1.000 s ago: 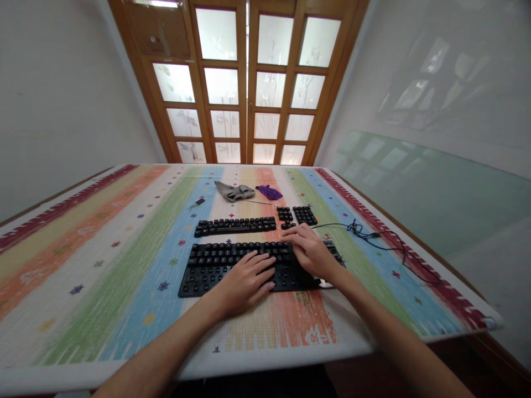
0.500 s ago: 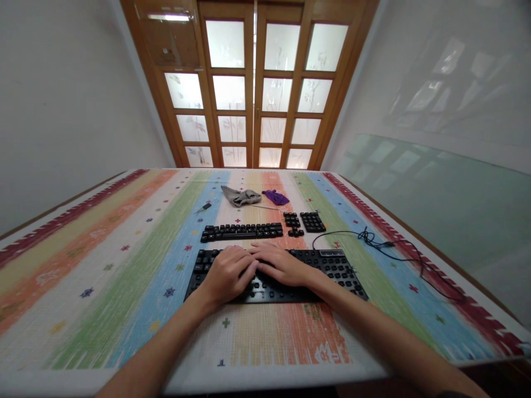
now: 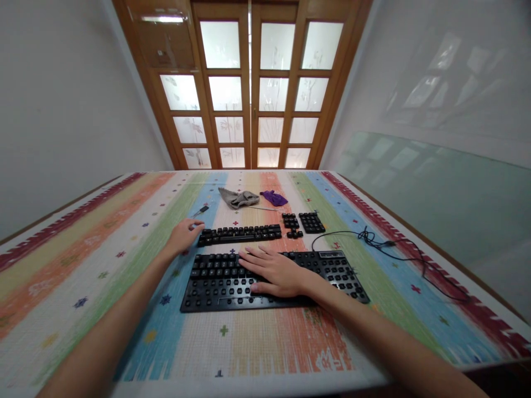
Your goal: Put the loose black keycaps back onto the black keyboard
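Observation:
A black keyboard point(image 3: 232, 301) lies in front of me. Its upper left rows carry keycaps, while bare switches show over the lower rows and the right side. My right hand point(image 3: 274, 272) rests palm down on the middle of it, fingers spread, hiding some keys. Beyond the keyboard is a long block of loose black keycaps point(image 3: 240, 234). At that block's left end is my left hand point(image 3: 185, 234), its thumb and fingertips closed on a keycap there. Smaller groups of loose keycaps, a middle cluster point(image 3: 290, 221) and a number-pad block point(image 3: 312, 223), sit to the right.
A grey cloth point(image 3: 238, 199) and a purple cloth point(image 3: 274, 198) lie farther back, with a thin rod near them. A small tool with a black handle point(image 3: 203, 210) lies beyond my left hand. The keyboard's cable point(image 3: 373, 239) loops across the striped tablecloth point(image 3: 136, 265) at right.
My left hand has left the keyboard's middle, where it was beside my right hand, and reached forward and left to the loose keycaps. My right hand stays on the keyboard, now lying flatter.

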`<state>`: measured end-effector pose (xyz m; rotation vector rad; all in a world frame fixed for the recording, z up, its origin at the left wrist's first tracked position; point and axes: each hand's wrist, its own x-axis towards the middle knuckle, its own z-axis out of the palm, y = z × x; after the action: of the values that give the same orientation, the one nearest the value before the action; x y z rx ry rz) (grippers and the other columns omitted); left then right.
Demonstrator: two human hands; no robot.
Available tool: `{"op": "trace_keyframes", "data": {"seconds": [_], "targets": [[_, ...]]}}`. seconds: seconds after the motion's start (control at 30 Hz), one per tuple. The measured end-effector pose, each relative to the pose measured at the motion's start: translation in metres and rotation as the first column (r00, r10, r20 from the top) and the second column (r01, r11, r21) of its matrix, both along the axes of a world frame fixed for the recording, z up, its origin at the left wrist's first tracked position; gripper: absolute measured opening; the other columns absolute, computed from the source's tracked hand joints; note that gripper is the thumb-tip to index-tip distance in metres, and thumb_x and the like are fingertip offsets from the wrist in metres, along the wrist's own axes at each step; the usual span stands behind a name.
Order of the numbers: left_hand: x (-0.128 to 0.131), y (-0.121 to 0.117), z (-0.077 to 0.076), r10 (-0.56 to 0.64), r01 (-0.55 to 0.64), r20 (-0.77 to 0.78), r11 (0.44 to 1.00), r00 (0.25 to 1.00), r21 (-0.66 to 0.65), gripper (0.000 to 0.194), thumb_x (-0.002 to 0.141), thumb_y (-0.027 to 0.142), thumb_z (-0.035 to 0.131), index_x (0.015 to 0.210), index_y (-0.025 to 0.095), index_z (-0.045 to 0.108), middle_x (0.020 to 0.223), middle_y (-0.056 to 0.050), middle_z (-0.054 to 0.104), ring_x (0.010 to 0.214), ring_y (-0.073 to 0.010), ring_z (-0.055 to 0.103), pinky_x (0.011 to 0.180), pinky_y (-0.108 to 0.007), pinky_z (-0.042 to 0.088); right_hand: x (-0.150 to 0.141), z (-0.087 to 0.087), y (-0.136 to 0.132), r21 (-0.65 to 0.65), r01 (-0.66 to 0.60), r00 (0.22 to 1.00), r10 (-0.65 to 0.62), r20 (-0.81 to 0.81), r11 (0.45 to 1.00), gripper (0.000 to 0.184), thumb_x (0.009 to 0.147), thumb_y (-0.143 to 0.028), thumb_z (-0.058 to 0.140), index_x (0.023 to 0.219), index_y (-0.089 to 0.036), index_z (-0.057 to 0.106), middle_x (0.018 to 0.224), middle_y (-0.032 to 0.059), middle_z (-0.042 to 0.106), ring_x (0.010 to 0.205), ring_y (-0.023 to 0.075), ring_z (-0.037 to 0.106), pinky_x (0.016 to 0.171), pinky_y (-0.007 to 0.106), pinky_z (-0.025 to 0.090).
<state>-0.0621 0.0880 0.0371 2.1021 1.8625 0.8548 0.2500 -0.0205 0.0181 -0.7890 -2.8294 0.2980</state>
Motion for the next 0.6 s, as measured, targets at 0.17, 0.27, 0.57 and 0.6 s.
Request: {"op": "trace_keyframes", "data": {"seconds": [0.17,0.27,0.57,0.6], "targets": [[-0.005,0.014,-0.008,-0.018,0.015,-0.035,0.996,0.999,-0.085,0.037,0.079,0.047,0.056,0.088,0.020,0.078,0.097,-0.007,0.077,0.088,-0.0252,0.069,0.082,-0.031,0.053,0.000,-0.001,-0.001,0.003,0.010,1.000,-0.010,-0.011,1.000,0.068,0.103,-0.056,0.037,0.159,-0.020,0.023,0.165,0.0065,0.021,0.155,0.0222,0.014,0.127,0.045,0.012],[-0.005,0.018,-0.010,-0.046,0.040,-0.050,0.993,0.998,-0.114,0.039,0.079,0.050,0.056,0.088,0.020,0.079,0.098,-0.008,0.077,0.089,-0.0259,0.068,0.082,-0.032,0.052,0.000,-0.001,-0.001,0.006,0.013,1.000,-0.013,-0.017,1.000,0.068,0.103,-0.057,0.037,0.159,-0.020,0.023,0.165,0.0067,0.022,0.155,0.0225,0.015,0.127,0.046,0.013],[0.001,0.022,-0.015,-0.079,0.070,-0.081,0.991,0.994,-0.112,0.038,0.076,0.054,0.065,0.087,0.021,0.080,0.093,-0.009,0.075,0.086,-0.0260,0.067,0.086,-0.034,0.051,0.000,-0.001,-0.002,0.024,0.017,0.999,-0.016,-0.027,1.000,0.066,0.103,-0.055,0.037,0.159,-0.022,0.023,0.164,0.0068,0.024,0.154,0.0223,0.017,0.126,0.046,0.015],[0.001,0.022,-0.016,-0.076,0.067,-0.082,0.992,0.994,-0.107,0.038,0.076,0.054,0.065,0.087,0.021,0.080,0.094,-0.009,0.075,0.086,-0.0261,0.067,0.086,-0.034,0.051,0.000,-0.001,-0.002,0.025,0.017,1.000,-0.016,-0.026,1.000,0.066,0.103,-0.055,0.038,0.159,-0.022,0.023,0.164,0.0070,0.024,0.154,0.0224,0.017,0.126,0.046,0.015]]}}
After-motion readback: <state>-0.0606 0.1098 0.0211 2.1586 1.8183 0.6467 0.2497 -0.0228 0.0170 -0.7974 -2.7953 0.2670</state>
